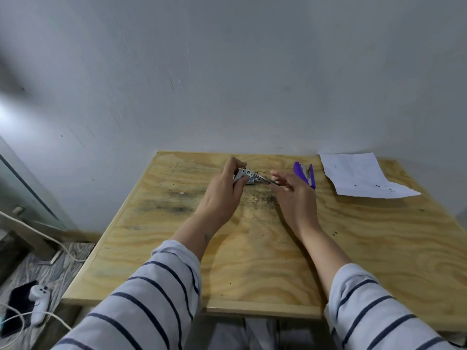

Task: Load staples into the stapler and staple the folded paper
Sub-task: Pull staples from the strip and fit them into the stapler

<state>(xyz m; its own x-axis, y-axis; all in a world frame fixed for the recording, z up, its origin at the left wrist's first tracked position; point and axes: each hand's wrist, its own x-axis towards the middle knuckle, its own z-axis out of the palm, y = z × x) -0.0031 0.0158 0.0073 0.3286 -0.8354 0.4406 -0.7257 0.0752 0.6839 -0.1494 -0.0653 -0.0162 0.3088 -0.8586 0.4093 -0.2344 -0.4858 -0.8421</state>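
Observation:
My left hand point(223, 195) grips a small silver metal stapler point(243, 174), held just above the far middle of the wooden table point(252, 261). My right hand point(294, 195) pinches a thin dark strip of staples point(270, 181) at the stapler's right end. A small staple box point(250, 182) with a blue mark lies under the stapler, partly hidden. The white folded paper point(358, 176) lies flat at the table's far right corner, away from both hands.
A purple stapler point(305, 175) lies on the table just behind my right hand. A grey wall stands right behind the table. On the floor at the left are a white game controller point(39, 303), a dark phone and white cables.

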